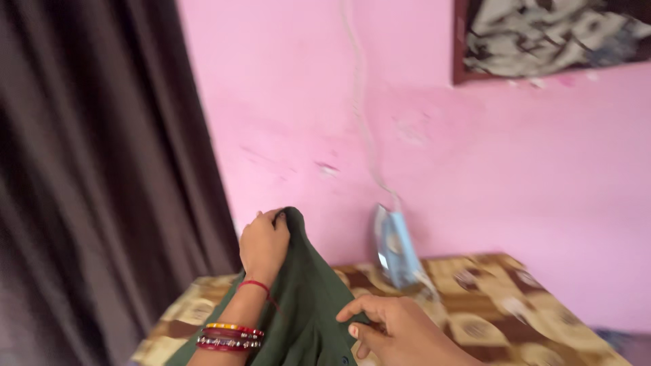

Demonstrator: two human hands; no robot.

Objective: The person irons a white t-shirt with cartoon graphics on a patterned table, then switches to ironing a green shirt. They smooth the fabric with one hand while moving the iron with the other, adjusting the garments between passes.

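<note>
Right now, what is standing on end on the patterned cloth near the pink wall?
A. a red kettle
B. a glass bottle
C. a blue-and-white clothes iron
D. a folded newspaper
C: a blue-and-white clothes iron stands on its heel on the brown patterned table cover, its cord running up the pink wall, beside the dark green garment that both hands hold.

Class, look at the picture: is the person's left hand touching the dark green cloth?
Touching. The head view shows the left hand gripping the raised top edge of the dark green cloth, fingers curled over it.
</note>
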